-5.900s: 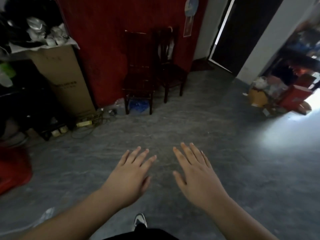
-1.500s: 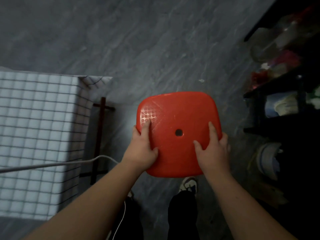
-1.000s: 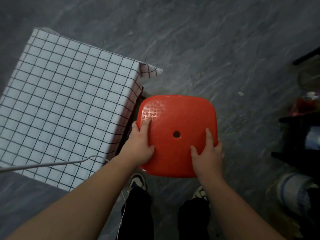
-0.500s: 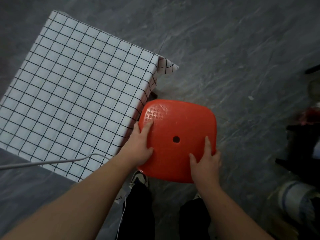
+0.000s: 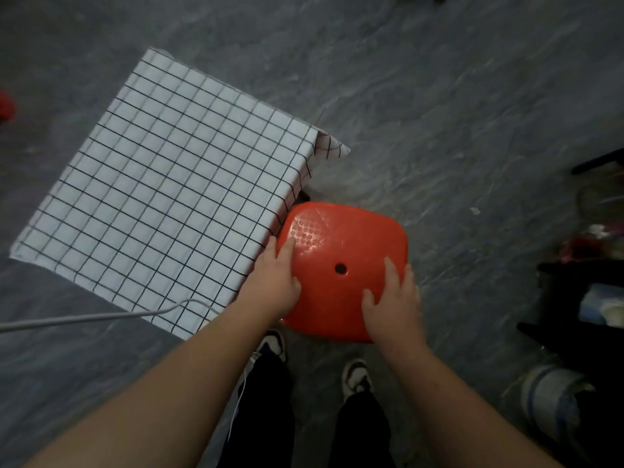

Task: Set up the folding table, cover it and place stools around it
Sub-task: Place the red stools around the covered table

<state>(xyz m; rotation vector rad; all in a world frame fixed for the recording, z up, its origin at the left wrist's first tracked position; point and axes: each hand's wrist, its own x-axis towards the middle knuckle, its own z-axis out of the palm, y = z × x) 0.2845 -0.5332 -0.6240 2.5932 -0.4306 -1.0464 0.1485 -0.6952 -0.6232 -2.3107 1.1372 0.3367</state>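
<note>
1. Just beside the right edge of the covered table, a red stool is held over the grey floor, its seat facing up with a small round hole near the middle.
2. The left hand grips the stool's left rim, thumb and forefinger lying on the seat top, the other fingers out of sight below the rim.
3. The right hand grips the near right part of the seat, fingers spread on top, the palm over the near rim.
4. The stool's left edge meets or overlaps the hanging hem of the checked cloth; whether they touch cannot be told.
5. The cloth, white with a black grid, covers the whole tabletop and drops over the right side; one corner sticks out as a loose flap at the far right.
6. The floor beyond the stool and to its right is open, up to dark shelving at the right edge of view.
7. The person's two shoes stand just near of the stool.
8. A thin white cable crosses the near edge of the table.
9. A red object shows at the far left edge, well apart from the table.
</note>
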